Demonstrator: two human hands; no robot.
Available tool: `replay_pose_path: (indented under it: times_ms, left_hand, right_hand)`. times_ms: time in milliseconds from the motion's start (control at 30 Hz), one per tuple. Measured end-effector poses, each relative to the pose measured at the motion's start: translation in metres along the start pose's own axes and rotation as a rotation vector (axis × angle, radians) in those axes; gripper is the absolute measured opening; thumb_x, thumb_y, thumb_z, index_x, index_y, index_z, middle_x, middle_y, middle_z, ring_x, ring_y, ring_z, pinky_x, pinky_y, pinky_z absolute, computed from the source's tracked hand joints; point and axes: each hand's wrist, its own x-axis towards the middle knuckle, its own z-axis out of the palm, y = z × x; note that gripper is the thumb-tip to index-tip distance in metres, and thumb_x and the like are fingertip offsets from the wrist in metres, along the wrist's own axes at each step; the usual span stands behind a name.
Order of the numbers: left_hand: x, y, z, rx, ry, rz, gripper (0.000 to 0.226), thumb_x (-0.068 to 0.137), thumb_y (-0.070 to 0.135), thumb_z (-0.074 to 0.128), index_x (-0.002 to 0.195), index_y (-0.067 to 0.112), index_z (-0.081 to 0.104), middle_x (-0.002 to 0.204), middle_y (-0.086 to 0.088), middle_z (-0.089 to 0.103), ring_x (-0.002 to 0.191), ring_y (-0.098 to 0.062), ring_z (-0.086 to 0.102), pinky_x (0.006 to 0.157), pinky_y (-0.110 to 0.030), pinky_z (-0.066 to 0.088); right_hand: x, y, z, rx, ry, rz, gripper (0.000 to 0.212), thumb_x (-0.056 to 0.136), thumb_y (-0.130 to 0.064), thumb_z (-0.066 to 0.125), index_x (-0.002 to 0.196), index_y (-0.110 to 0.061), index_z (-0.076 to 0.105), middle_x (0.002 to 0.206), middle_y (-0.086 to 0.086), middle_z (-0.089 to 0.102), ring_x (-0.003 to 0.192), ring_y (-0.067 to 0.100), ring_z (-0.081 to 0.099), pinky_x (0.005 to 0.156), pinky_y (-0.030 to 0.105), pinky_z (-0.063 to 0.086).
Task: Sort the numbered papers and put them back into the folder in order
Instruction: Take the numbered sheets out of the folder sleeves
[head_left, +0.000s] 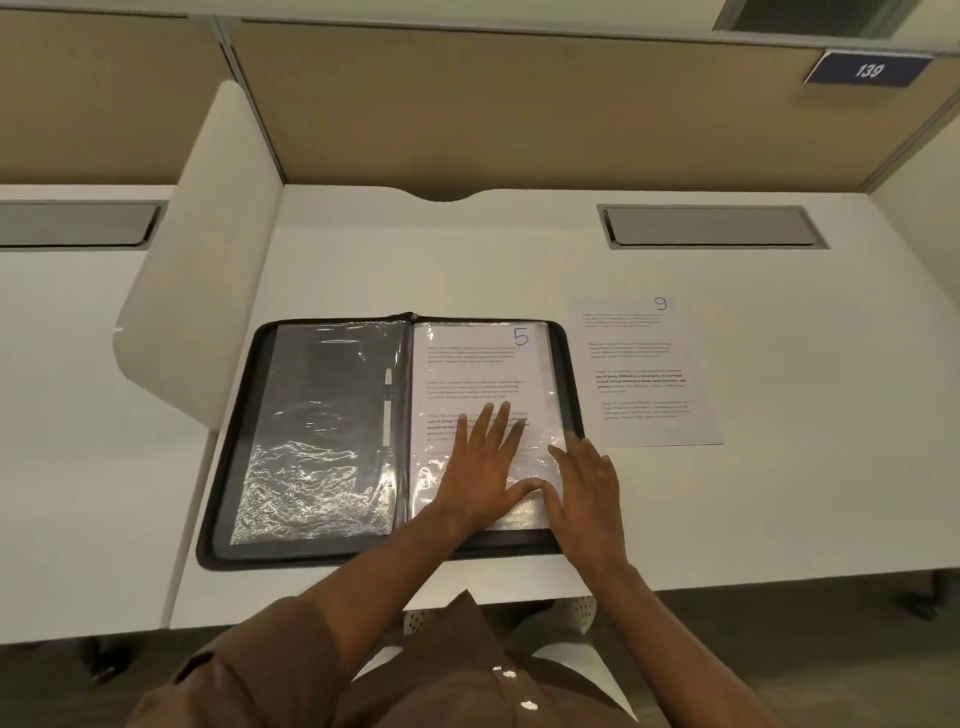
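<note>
The folder (322, 431) lies open and flat on the white desk (415, 260), its zip edge running round both halves. In its right half I see a plastic sleeve (543, 374) with the paper numbered 5 (478, 364) inside it. The left half shows a crinkled empty sleeve (317, 478) with a pen (387, 410) clipped near the spine. A second sheet, the paper numbered 9 (644, 374), rests on the desk just beside the folder's right edge, apart from it.

My left hand (483, 462) lies flat on the lower part of the 5 page, fingers straight and spread, thumb out to the right, pressing and gripping nothing. My right hand (587, 483) sits at the lower right corner of that sleeve, fingers fairly straight; whether its fingertips are pinching the sleeve's edge or only resting on it I cannot tell.

I judge that I am about to pull this sheet out or turn the sleeve. The risks as I see them: the glossy plastic may slide under a flat palm, so the sheet could crease or snag at the sleeve mouth if drawn askew. If the right hand catches several sleeves at once, a page gets skipped and the order goes wrong. A careless sweep could also nudge the 9 sheet towards the desk edge.
</note>
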Motion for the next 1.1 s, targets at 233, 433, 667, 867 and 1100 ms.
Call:
replay_pose_path:
  times_ms: [233, 433, 667, 867, 1100]
  left_hand:
    - [0.005, 0.001, 0.018, 0.142, -0.168, -0.022, 0.09, 0.094, 0.072, 0.011, 0.16, 0.012, 0.019, 0.168, -0.012, 0.006, 0.155, -0.033, 0.004, 0.122, -0.061, 0.008]
    - [0.011, 0.006, 0.004, 0.122, -0.133, -0.018, 0.06, 0.109, 0.045, 0.027, 0.161, 0.018, 0.017, 0.169, -0.007, 0.004, 0.156, -0.03, 0.001, 0.125, -0.053, -0.002]
    - [0.02, -0.003, -0.016, 0.056, -0.151, 0.009, 0.051, 0.109, 0.042, 0.029, 0.156, 0.023, 0.034, 0.167, -0.002, 0.02, 0.153, -0.027, 0.019, 0.121, -0.048, 0.016]
    - [0.022, -0.006, -0.027, 0.011, -0.211, 0.019, 0.051, 0.109, 0.042, 0.027, 0.158, 0.026, 0.029, 0.168, 0.0, 0.017, 0.154, -0.024, 0.015, 0.124, -0.046, 0.015]
    - [0.015, -0.021, -0.033, -0.109, -0.193, 0.036, 0.065, 0.102, 0.06, 0.019, 0.16, 0.03, 0.019, 0.169, 0.001, 0.004, 0.156, -0.021, 0.002, 0.126, -0.047, 0.0]
  right_hand:
    - [-0.013, 0.016, -0.006, 0.026, -0.009, 0.054, 0.057, 0.102, -0.044, 0.051, 0.153, -0.023, 0.038, 0.161, 0.005, 0.037, 0.148, 0.027, 0.035, 0.122, 0.042, 0.014]
    - [-0.02, 0.007, -0.023, 0.226, 0.13, -0.285, 0.026, 0.097, -0.027, 0.06, 0.122, -0.022, 0.067, 0.125, -0.002, 0.068, 0.118, 0.013, 0.06, 0.103, 0.038, 0.051]
    - [-0.049, -0.023, -0.007, -0.017, -0.098, -0.69, 0.04, 0.101, -0.041, 0.044, 0.119, -0.02, 0.073, 0.12, -0.003, 0.072, 0.111, 0.013, 0.066, 0.1, 0.03, 0.051]
    - [-0.048, -0.05, 0.009, -0.228, -0.204, -0.46, 0.062, 0.099, -0.053, 0.046, 0.145, -0.011, 0.054, 0.15, 0.01, 0.052, 0.142, 0.025, 0.046, 0.118, 0.042, 0.019]
    - [-0.037, -0.063, 0.019, -0.283, -0.359, -0.366, 0.081, 0.1, -0.069, 0.023, 0.159, -0.015, 0.027, 0.165, 0.011, 0.024, 0.154, 0.028, 0.015, 0.123, 0.05, -0.002]
